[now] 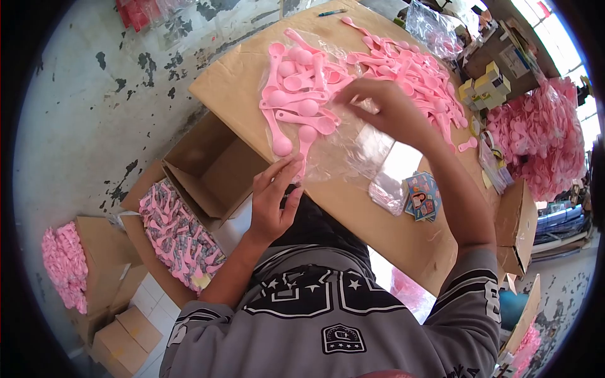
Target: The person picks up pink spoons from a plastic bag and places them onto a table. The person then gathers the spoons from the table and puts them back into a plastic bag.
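Note:
My left hand (275, 195) is at the table's near edge, its fingers on the handle of a pink spoon (307, 134); whether it grips the handle is hard to see. My right hand (381, 104), blurred by motion, hovers over the table between two groups of spoons, its fingers curled. A smaller group of pink spoons (296, 82) lies on clear plastic at the left. The larger pile (409, 72) spreads behind my right hand. Clear plastic bags (386, 189) and a stack of printed cards (422, 196) lie nearer me, left of my right forearm.
An open empty carton (217, 167) stands left of the brown table (227, 82). Beside it, another carton holds packed pink spoons (179, 233). Small yellow boxes (491, 82) and a heap of bagged pink items (535, 138) are at the right. A pen (333, 12) lies at the far edge.

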A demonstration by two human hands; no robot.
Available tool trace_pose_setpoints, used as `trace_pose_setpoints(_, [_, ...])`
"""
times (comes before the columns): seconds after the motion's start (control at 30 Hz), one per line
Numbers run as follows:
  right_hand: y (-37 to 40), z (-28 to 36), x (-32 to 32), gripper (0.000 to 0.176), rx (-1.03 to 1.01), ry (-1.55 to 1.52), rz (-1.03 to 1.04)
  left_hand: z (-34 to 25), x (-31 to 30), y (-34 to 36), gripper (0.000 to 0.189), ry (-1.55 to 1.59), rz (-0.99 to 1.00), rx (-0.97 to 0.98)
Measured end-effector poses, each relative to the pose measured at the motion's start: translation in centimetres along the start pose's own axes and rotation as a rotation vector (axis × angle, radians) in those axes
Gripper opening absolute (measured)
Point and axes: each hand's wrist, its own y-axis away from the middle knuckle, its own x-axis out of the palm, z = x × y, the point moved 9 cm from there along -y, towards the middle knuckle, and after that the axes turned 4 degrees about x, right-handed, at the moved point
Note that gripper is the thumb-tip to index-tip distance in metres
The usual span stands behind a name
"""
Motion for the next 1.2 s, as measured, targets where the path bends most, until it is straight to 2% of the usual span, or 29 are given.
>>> trace_pose_setpoints(0.07, [-0.1,0.0,3.0,0.027,0.026,0.150,0.116,-0.6,-0.1,-0.1,0.048,-0.046,0.009,0.013])
trace_pose_setpoints(0.17, [0.0,-1.5,5.2,0.046,0.182,0.388,0.155,-1.1,-0.5,-0.4,0.048,-0.068,0.007,0.013])
trace_pose_setpoints(0.27, [-0.2,-1.7,5.4,0.061,0.134,0.252,0.050,-1.1,-0.8,-1.0,0.049,-0.058,0.007,0.028])
trace_pose_setpoints(0.37, [0.0,-1.0,5.5,0.060,0.106,0.315,-0.006,-0.5,-0.1,-0.9,0.050,-0.038,0.043,0.025])
trace_pose_setpoints(0.47, [0.4,-2.3,5.8,0.063,0.193,0.204,0.036,-0.4,0.7,-1.0,0.050,-0.039,0.074,0.006])
trace_pose_setpoints(0.67, [0.6,-1.8,3.4,0.053,0.134,0.133,0.021,0.2,0.8,-0.5,0.051,-0.037,0.069,-0.021])
trace_pose_setpoints(0.7, [0.5,-1.8,2.7,0.043,0.136,0.044,-0.018,0.4,0.9,-0.4,0.051,-0.032,0.065,-0.028])
trace_pose_setpoints(0.8, [0.6,-2.8,1.4,0.027,0.343,-0.163,0.081,0.5,1.0,-0.5,0.052,-0.018,0.056,-0.036])
trace_pose_setpoints(0.83, [0.7,-2.7,0.5,0.015,0.326,-0.208,0.033,0.6,1.0,-0.4,0.052,-0.017,0.055,-0.040])
trace_pose_setpoints(0.93, [1.1,-4.3,-2.6,0.014,0.418,-0.301,-0.027,0.9,1.1,-0.2,0.051,-0.019,0.058,-0.041])
trace_pose_setpoints(0.97, [1.6,-5.0,-4.1,0.016,0.457,-0.316,-0.112,0.8,1.1,-0.2,0.051,-0.022,0.063,-0.034])
trace_pose_setpoints(1.0, [1.6,-5.4,-6.0,0.019,0.413,-0.177,-0.168,0.8,1.2,-0.2,0.051,-0.024,0.068,-0.026])
trace_pose_setpoints(1.07, [2.0,-6.7,-9.1,0.021,0.377,-0.237,-0.289,0.9,1.2,0.0,0.051,-0.009,0.050,-0.034])
trace_pose_setpoints(1.17, [3.4,-8.7,-13.1,0.024,0.444,-0.212,-0.457,1.3,1.2,0.3,0.053,0.017,0.024,-0.039])
trace_pose_setpoints(1.2, [3.9,-8.6,-14.8,0.026,0.404,0.080,-0.570,1.4,1.2,0.4,0.053,0.027,0.015,-0.040])
